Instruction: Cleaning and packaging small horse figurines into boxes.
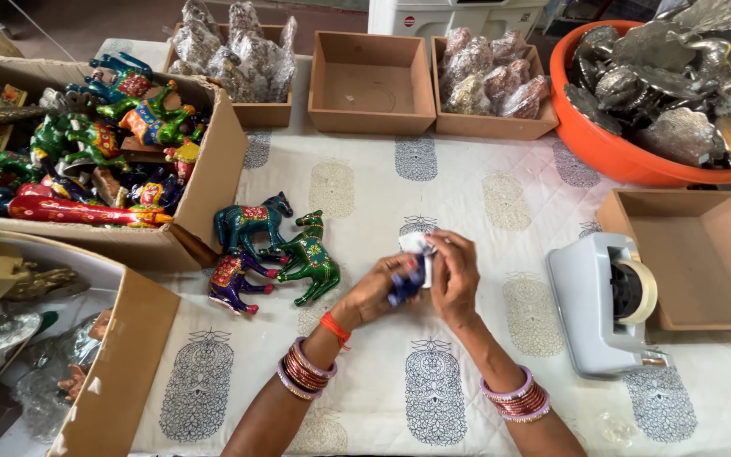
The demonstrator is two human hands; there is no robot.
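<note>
1. At the far left, an open cardboard box (pixel 213 182) is sitting on the worktop (pixel 501 211), holding a heap of painted animal figures (pixel 120 127) in green, blue and red.
2. Below it, a second cardboard box (pixel 120 355) is lying at the near left corner, with brass-coloured and wrapped pieces inside.
3. Just right of the first box, three painted figures are resting on the printed cloth: a dark teal horse (pixel 251 222), a green camel (pixel 310 258) and a purple horse (pixel 232 282), close together and touching or nearly so.
4. The left hand (pixel 378 288) is curling its fingers around a small dark blue figure (pixel 406 286), gripping it from the left side; bangles and a red thread are showing at the wrist.
5. The right hand (pixel 454 275) is closing its fingers on a piece of white wrapping (pixel 416 244) that is lying against the top of the blue figure; both hands are meeting at mid-worktop.
6. Along the far edge, three wooden trays are standing in a row: a left tray of wrapped items (pixel 230 59), a middle tray (pixel 371 80) and a right tray of wrapped items (pixel 488 76).
7. To the right, a grey tape dispenser (pixel 598 305) is sitting near the right hand, beside a shallow wooden tray (pixel 704 254).
8. At the far right, an orange tub (pixel 611 152) is holding silvery metal pieces (pixel 678 76).
</note>
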